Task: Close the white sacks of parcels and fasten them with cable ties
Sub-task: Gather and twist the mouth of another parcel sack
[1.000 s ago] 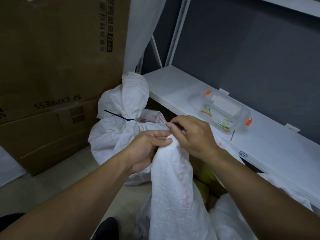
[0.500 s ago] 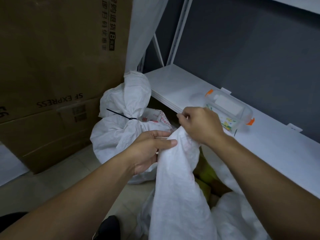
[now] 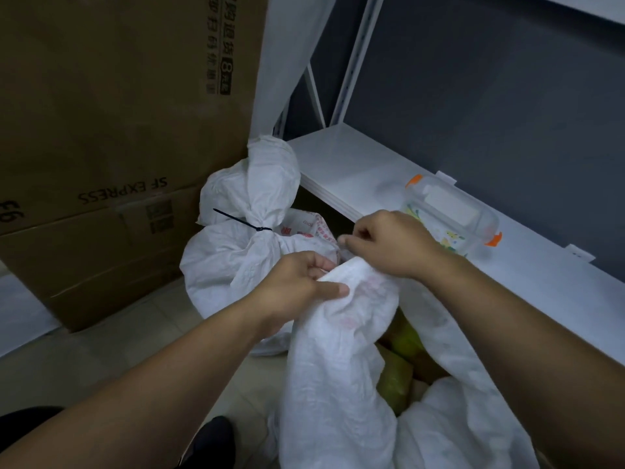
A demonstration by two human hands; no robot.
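White woven plastic, creased, with faint red print: the near sack (image 3: 338, 367) fills the lower centre, its neck gathered upward. On its right side the cloth gapes, and yellow-green wrapped parcels (image 3: 395, 380) show inside.

Left hand (image 3: 297, 286) grips the bunched neck from the left. The thumb lies flat across the near face of the fabric and the fingers curl round behind. Right hand (image 3: 382, 245) sits just beyond it and to the right, fingers curled tight, thumb and forefinger pinching a fold of the sack's rim. Cannot tell whether anything else sits in that pinch. Both forearms are bare and reach in from the near edge.

Near left: dark shoe toe (image 3: 216, 438) on pale tiled floor (image 3: 101, 350).

Close behind the hands, a second white woven bag, the tied sack (image 3: 236, 275). Its neck is cinched by a thin black cable tie (image 3: 241, 221) whose tail sticks out to the left. A topknot of cloth stands upright above the tie. Red print shows on its right shoulder.

Far left: large brown cardboard boxes (image 3: 101, 130), stacked, with "SF EXPRESS" printed upside down.

Right: white shelf board (image 3: 338, 164) running from far centre to near right. On it is a clear plastic lidded box with orange clips (image 3: 453, 211), just beyond the right hand.

Farthest: white slotted shelf upright (image 3: 351, 62) against a dark grey wall (image 3: 507, 96).
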